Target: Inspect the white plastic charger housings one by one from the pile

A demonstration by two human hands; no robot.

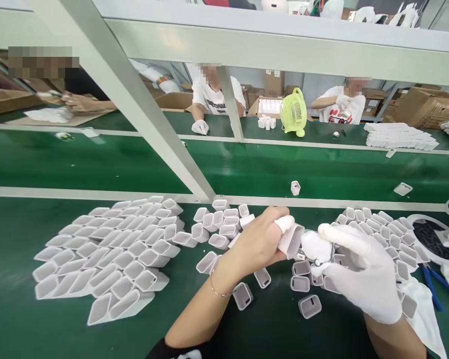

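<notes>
My left hand point(260, 242), bare except for a white cot on one fingertip, is closed round a white plastic shell point(291, 240) held just above the green table. My right hand point(362, 271) wears a white glove and pinches a small white inner part point(316, 248) against the shell's open end. Loose white shells point(301, 284) lie on the mat right under both hands. To the left, a large fan of stacked shells point(108, 254) lies on its side. Upright shells point(377, 227) stand behind my right hand.
A green conveyor belt point(97, 164) runs behind the table, carrying two stray white parts point(295, 187). A slanted white frame post point(142, 109) crosses the view. Blue-handled pliers point(432, 286) and a white cloth lie at right. Three co-workers sit opposite beside a yellow-green fan point(294, 112).
</notes>
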